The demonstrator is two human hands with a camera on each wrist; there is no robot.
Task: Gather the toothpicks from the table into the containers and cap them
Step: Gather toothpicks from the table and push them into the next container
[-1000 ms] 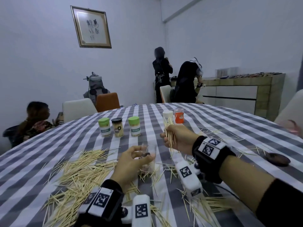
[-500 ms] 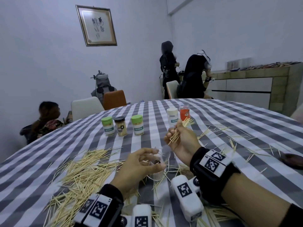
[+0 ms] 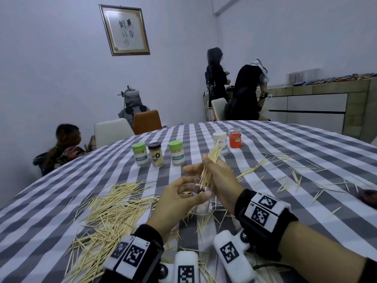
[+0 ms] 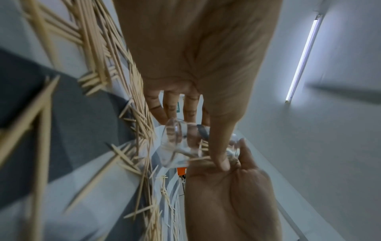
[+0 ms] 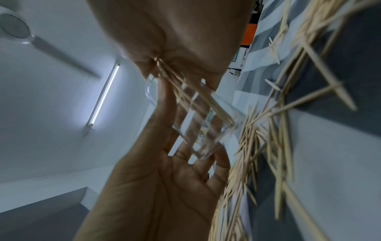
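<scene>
A: Far left of the bench, what's there?

B: Grey/white striped cloth, w/ a big loose pile of toothpicks spread over it.

A: Left hand?

B: Left hand is low, just right of that pile. Fingers and thumb curl round a clear plastic container, open at the top, no cap on it. Container stands on or just over the bench; can't tell which. Left wrist view shows the fingers behind the clear wall and the thumb across the front.

A: And the right?

B: Right hand sits directly above the container, touching the left thumb. Fingers closed on a bundle of toothpicks, held steep, slightly tilted. Lower ends are inside the container mouth; right wrist view shows them running down the clear wall. Upper ends fan out above the hand.

A: Further back?

B: Row of capped jars, left to right: green-lidded jar, dark-lidded jar, second green-lidded jar, all full. Then a white-lidded jar, partly behind the bundle, and an orange jar beside it.

A: Right side?

B: Scattered toothpicks, thinner spread than on the left. A dark round object at the right edge, prob. a lid, too cut off to say.
</scene>
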